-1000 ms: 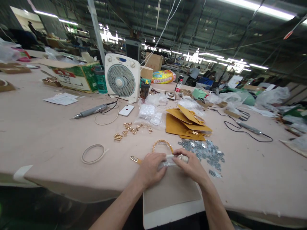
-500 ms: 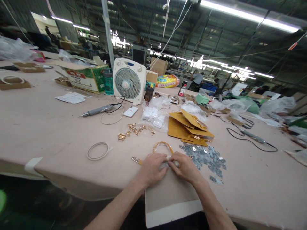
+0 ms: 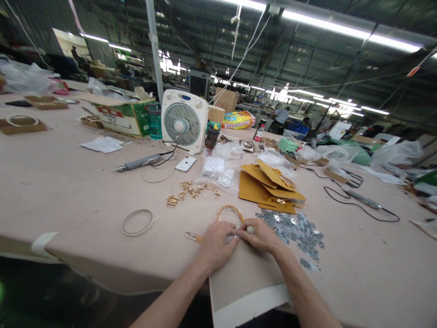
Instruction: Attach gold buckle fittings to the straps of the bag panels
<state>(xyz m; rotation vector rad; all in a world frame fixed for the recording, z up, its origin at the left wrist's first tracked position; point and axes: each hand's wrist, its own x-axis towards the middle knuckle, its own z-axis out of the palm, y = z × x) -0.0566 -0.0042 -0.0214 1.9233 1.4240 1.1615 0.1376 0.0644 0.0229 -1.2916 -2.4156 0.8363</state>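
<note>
A beige bag panel (image 3: 246, 273) with a pale lower strip lies at the table's front edge, its bottom overhanging. Behind its top edge stands a curved mustard handle (image 3: 230, 208) in clear wrap. My left hand (image 3: 216, 243) is closed over the panel's top, thumb inward; a mustard strap with a metal buckle (image 3: 192, 235) sticks out beyond it. Fingers pinched, my right hand (image 3: 261, 234) meets the left at the top middle. A pale rounded end (image 3: 250, 229) shows at its knuckles; what the fingertips grip is hidden.
Small metal plates (image 3: 297, 232) are scattered to the right, below stacked mustard bag pieces (image 3: 266, 187). Gold fittings (image 3: 194, 189), a tape ring (image 3: 137, 222), an electric screwdriver (image 3: 139, 162), a phone (image 3: 185, 164) and a fan (image 3: 184, 123) occupy the left and back. Another corded screwdriver (image 3: 362, 198) lies right.
Both hands stay together at the panel's top with small finger shifts. The pale rounded end shows more clearly at my right hand. The view has tilted slightly.
</note>
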